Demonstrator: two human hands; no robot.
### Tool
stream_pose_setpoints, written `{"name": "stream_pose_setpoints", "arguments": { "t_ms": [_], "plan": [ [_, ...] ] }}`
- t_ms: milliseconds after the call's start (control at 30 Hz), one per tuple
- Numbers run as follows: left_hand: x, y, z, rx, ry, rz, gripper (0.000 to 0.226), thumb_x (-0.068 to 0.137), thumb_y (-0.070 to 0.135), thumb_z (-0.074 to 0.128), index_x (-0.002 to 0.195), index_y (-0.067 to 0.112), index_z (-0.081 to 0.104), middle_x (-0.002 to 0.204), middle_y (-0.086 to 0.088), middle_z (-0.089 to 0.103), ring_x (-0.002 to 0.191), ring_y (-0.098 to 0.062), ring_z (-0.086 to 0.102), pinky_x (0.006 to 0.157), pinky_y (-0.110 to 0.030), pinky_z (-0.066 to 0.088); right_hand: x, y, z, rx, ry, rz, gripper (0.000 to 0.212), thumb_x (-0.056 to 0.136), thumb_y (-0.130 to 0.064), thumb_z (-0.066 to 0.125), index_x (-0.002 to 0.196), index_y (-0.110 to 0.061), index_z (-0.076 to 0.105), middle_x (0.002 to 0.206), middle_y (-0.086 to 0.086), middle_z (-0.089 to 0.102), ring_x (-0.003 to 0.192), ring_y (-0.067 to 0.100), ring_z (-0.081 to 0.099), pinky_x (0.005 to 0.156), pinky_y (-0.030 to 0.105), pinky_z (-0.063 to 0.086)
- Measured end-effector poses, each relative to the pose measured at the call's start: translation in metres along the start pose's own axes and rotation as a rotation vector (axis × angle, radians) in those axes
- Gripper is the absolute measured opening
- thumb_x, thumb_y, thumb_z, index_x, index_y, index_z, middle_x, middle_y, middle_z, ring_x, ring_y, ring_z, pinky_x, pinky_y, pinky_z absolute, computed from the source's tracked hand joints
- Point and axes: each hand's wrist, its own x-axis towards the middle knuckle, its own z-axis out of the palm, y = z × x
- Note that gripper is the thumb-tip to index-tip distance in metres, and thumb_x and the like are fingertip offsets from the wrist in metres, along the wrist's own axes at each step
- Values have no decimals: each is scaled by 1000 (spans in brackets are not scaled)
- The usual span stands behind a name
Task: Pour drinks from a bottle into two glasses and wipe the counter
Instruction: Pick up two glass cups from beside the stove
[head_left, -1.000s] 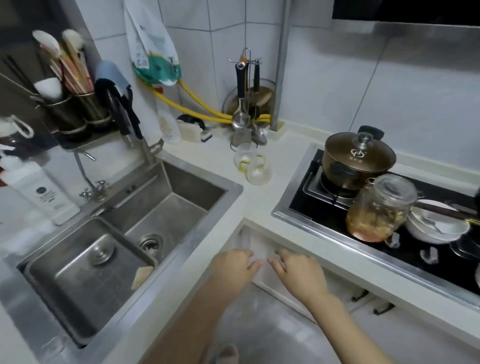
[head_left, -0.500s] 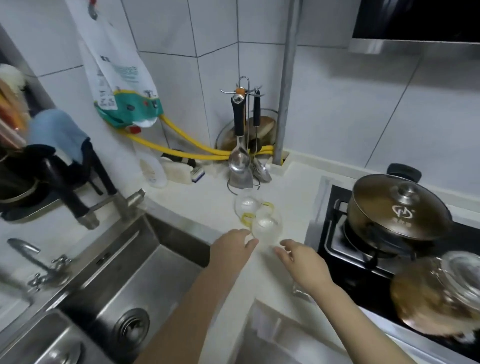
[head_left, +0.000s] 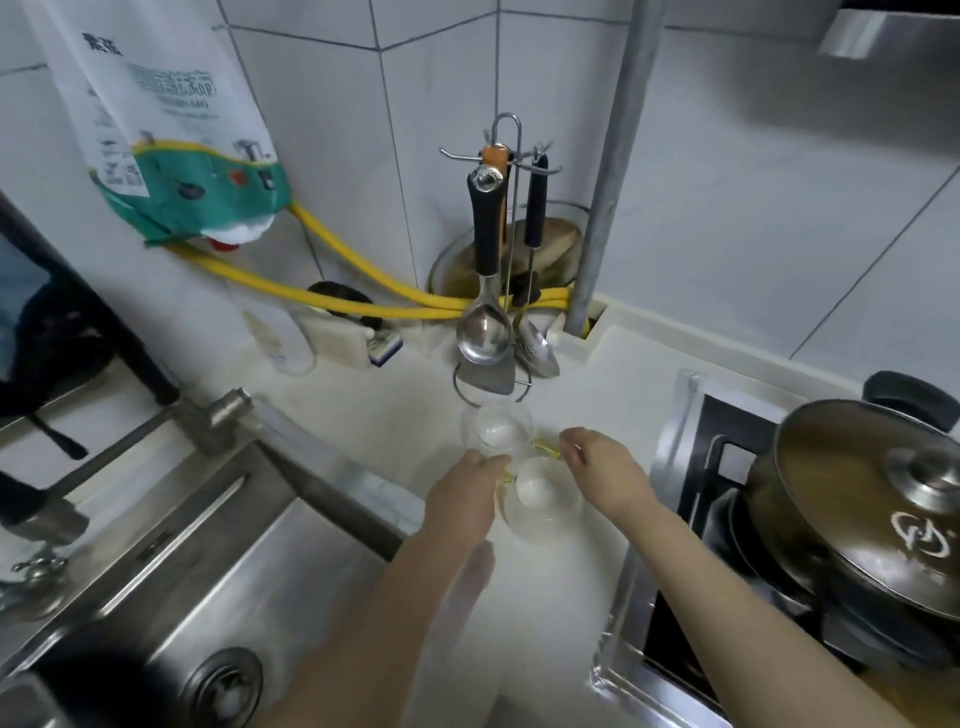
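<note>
Head view: both hands have moved up from the worktop (head_left: 363, 415) edge to the two glasses. Left hand (head_left: 462, 499) pinches the near glass (head_left: 540, 499); right hand (head_left: 602, 467) touches it, grip unclear. Far glass (head_left: 496, 428) just behind, both upright, axis vertical. No bottle visible, so pouring not started

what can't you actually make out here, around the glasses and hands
Head view only:
- Left hand grip on the near glass: its own back hides the fingers.
- Right hand fingertips at the far glass handle: too blurred to tell a pinch.
- Glass contents: clear glass on white counter, unreadable.
- Bottle: none recognisable.
</note>
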Motion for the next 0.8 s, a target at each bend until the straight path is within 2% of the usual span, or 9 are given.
{"name": "stream_pose_setpoints", "arguments": {
  "t_ms": [100, 200, 233, 300, 367, 433, 533, 633, 800],
  "plan": [
    [5, 0, 4, 51, -1, -15, 37, 92, 20, 51, 128, 27, 51, 116, -4, 48, 107, -21, 51, 88, -36, 48, 18, 6, 5, -42, -69, -2, 21, 97, -17, 35, 89, -10, 53, 100, 17, 62, 91, 31, 55, 77, 38, 46],
    [-1, -1, 8, -29, 53, -99, 24, 87, 26, 55, 111, 18, 55, 94, 11, 49, 81, -5, 49, 82, -40, 50, 29, 10, 9, -53, -120, 15, 26, 98, -19, 35, 98, -7, 58, 102, 15, 63, 92, 30, 56, 77, 36, 45],
    [-4, -2, 10, -50, 63, -108, 23, 85, 22, 58, 107, 17, 54, 93, 13, 47, 80, -3, 47, 81, -39, 51, 32, 10, 11, -50, -138, 16, 28, 98, -21, 35, 100, -6, 60, 103, 15, 64, 94, 30, 56, 78, 35, 45],
    [-11, -3, 12, -5, 36, -97, 25, 83, 18, 64, 106, 19, 52, 106, 7, 45, 95, -10, 47, 80, -31, 48, 37, 9, 14, -30, -169, 14, 31, 99, -23, 36, 102, -6, 63, 106, 15, 64, 99, 30, 57, 81, 36, 45],
    [-18, -6, 13, -56, 24, -144, 17, 88, 19, 58, 104, 17, 52, 109, 2, 49, 102, -17, 48, 80, -29, 45, 43, 10, 17, 6, -187, 30, 31, 98, -23, 39, 101, -6, 65, 106, 14, 65, 99, 29, 57, 83, 35, 45],
    [-24, -8, 16, -68, 7, -181, 13, 93, 24, 53, 99, 14, 55, 103, -3, 57, 99, -21, 53, 79, -32, 44, 47, 13, 21, 36, -202, 43, 28, 95, -21, 43, 96, -5, 66, 103, 13, 66, 97, 29, 58, 80, 33, 43],
    [-35, -10, 19, -127, -22, -230, 23, 95, 30, 50, 98, 12, 64, 100, -6, 63, 95, -23, 58, 82, -35, 47, 51, 15, 26, 111, -220, 51, 27, 95, -25, 47, 86, -6, 63, 93, 10, 65, 89, 24, 56, 73, 29, 37],
    [-48, -11, 23, -231, -12, -301, 24, 94, 34, 51, 101, 16, 67, 103, -4, 64, 97, -21, 59, 81, -28, 43, 50, 15, 30, 188, -229, 53, 27, 95, -29, 50, 78, -10, 58, 86, 7, 60, 85, 22, 53, 74, 28, 36],
    [-72, -13, 24, -444, 51, -429, 19, 94, 29, 55, 93, 14, 68, 100, -4, 69, 94, -19, 62, 72, -21, 36, 38, 7, 38, 326, -221, 21, 27, 95, -18, 48, 69, -14, 55, 86, 10, 63, 80, 23, 54, 74, 30, 39]
  ]
}}
